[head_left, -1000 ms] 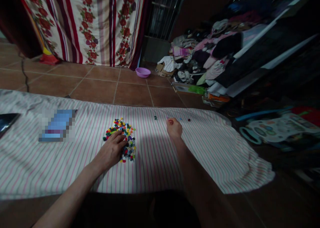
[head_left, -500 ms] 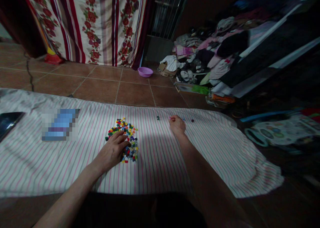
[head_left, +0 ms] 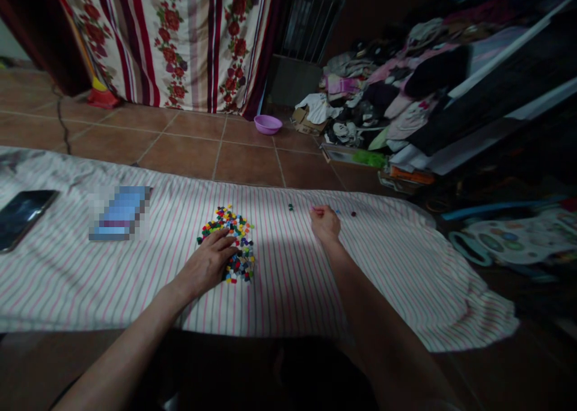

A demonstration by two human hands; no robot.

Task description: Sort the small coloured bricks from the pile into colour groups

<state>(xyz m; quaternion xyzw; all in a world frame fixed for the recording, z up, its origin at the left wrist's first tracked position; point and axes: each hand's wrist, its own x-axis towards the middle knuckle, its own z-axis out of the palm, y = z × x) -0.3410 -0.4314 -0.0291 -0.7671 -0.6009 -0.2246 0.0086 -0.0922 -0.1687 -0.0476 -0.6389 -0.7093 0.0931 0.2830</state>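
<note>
Left hand [head_left: 211,262] lies flat with fingers spread on the bead pile [head_left: 237,234]. Right hand [head_left: 325,223] is curled near the striped cloth's [head_left: 406,267] far edge, grip unclear. Bare cloth between them.

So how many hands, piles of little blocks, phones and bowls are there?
Hands: 2, left hand and right hand
Pile of little blocks: 1
Phone: 1
Bowl: 1
Total: 5

A white cloth [head_left: 315,279] striped pink and grey is seen, with many-coloured small pieces [head_left: 232,243], a purple bowl [head_left: 267,124] and a red-flowered curtain [head_left: 189,38].
</note>
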